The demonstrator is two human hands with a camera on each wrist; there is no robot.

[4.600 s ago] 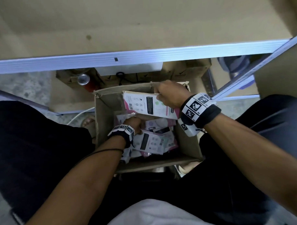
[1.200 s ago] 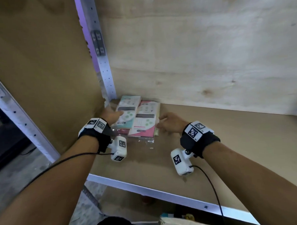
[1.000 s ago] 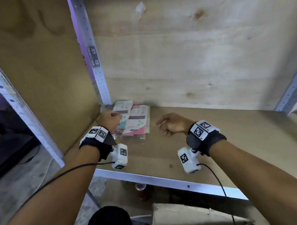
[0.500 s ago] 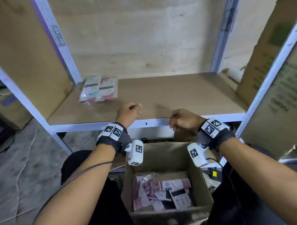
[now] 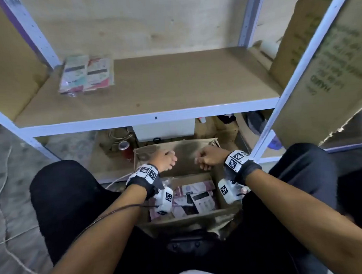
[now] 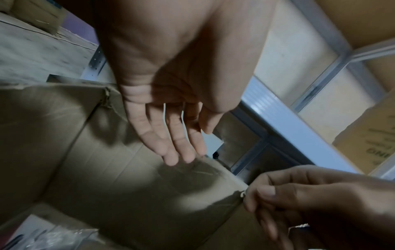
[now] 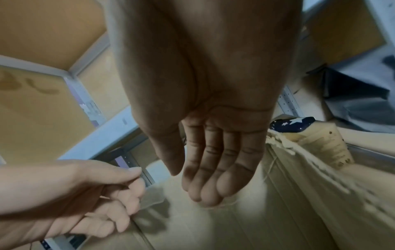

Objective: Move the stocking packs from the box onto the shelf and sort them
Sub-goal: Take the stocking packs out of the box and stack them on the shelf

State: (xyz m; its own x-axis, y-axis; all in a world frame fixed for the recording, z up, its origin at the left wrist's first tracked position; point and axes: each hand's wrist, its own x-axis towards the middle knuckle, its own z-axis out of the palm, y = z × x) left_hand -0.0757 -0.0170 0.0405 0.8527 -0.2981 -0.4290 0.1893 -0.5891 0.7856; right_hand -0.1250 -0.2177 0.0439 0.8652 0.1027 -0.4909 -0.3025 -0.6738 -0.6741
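Both hands hang over the open box [image 5: 185, 155], holding nothing. In the head view the left hand [image 5: 163, 159] and the right hand [image 5: 209, 158] are near each other, knuckles up. The left wrist view shows the left hand's fingers [image 6: 171, 135] almost straight and loose; the right wrist view shows the right hand's fingers [image 7: 211, 169] gently bent.

Loose stocking packs [image 5: 195, 200] lie on the box floor, just toward 6 o'clock from the hands and lower. Two more packs [image 5: 86, 73] lie side by side, touching, on the shelf [image 5: 174, 83], far toward 10 o'clock from the hands.

Wrist cameras cover part of the packs in the box, and their print is too blurred to read. How many packs are in the box I cannot tell.

Half a second ago the hands were at the shelf's front edge; now they are lower, over the box. The two packs on the shelf have not moved.
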